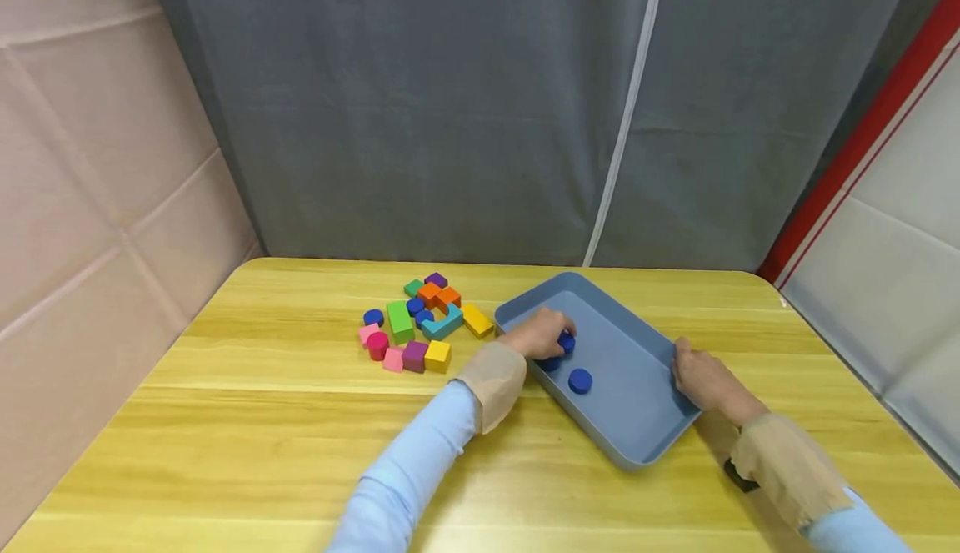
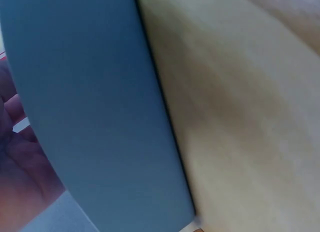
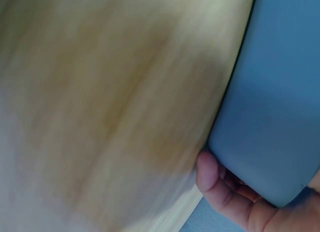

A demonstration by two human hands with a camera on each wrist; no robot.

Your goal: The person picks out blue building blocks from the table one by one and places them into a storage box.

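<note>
A blue-grey rectangular tray (image 1: 637, 361) lies at a slant on the wooden table. My left hand (image 1: 538, 334) reaches over its left wall, fingers and thumb pinching a blue round block (image 1: 567, 343). Close under that hand is a second blue round block (image 1: 551, 364), partly hidden; a third blue round block (image 1: 580, 381) lies on the tray floor nearby. At the right end, my right hand (image 1: 708, 379) grips the tray's rim. The right wrist view has the right hand's fingers (image 3: 225, 197) curled at the tray corner. In the left wrist view the tray wall (image 2: 95, 112) covers most of the left hand.
Left of the tray, several coloured blocks stand in a loose group, among them a green block (image 1: 401, 322), a light-blue arch (image 1: 442, 323) and a yellow block (image 1: 477, 320). Behind the table (image 1: 300, 419) hangs a grey curtain (image 1: 420, 119); pale walls flank it.
</note>
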